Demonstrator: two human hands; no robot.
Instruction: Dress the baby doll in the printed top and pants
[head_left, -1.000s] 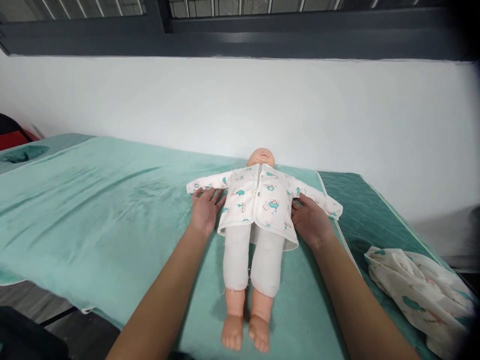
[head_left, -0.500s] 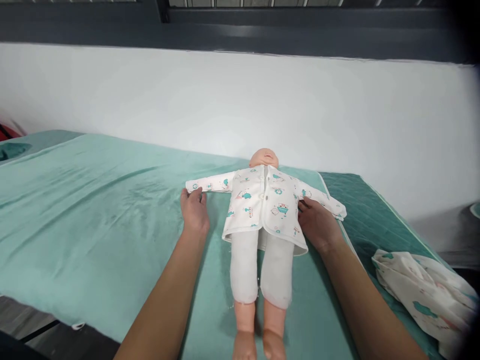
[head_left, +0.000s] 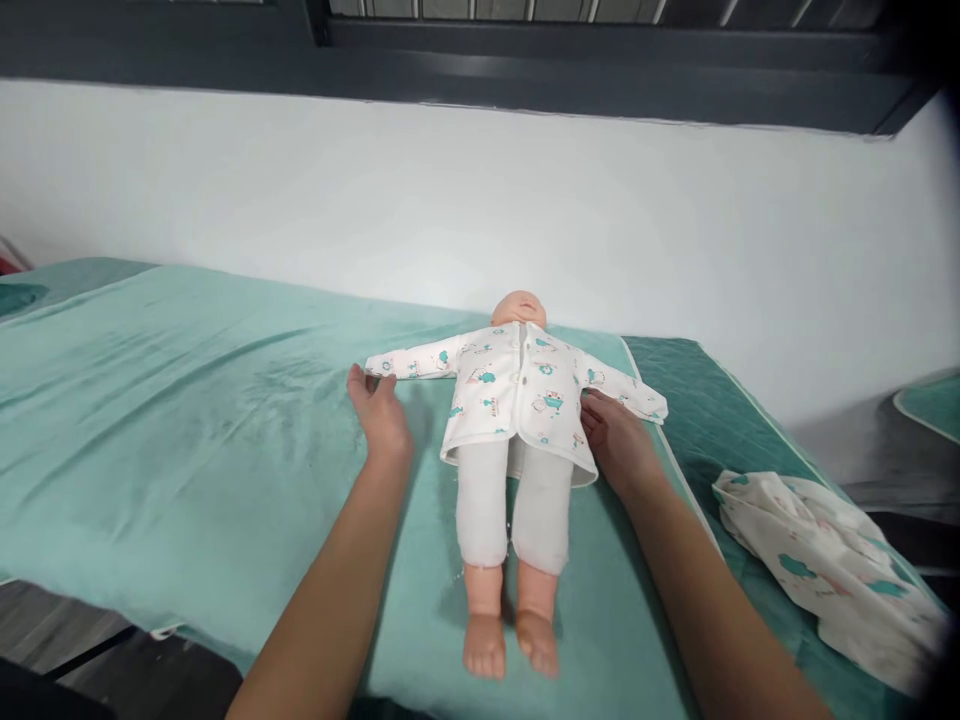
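A baby doll (head_left: 519,308) lies on its back in the middle, its head towards the wall and its bare feet towards me. It wears a white printed jacket (head_left: 491,395) with snaps down the front; both sleeves are spread out sideways. Padded white material (head_left: 481,505) covers its legs. My left hand (head_left: 381,415) is open at the cuff of the left-hand sleeve, thumb and fingers apart around its lower edge. Beside the jacket, below the other sleeve, my right hand (head_left: 619,440) rests with fingers stretched out. Its fingertips touch or nearly touch the jacket's side.
A light green sheet (head_left: 225,480) covers the bed, with a darker quilted mat (head_left: 682,385) at the right. Bunched printed white cloth (head_left: 817,570) lies on that mat. Behind the bed rises a white wall (head_left: 420,200) under a dark metal frame (head_left: 480,75).
The view has shifted slightly, bringing the doll's feet fully into sight. My left fingers have spread a little at the cuff. My right hand stays beside the jacket.
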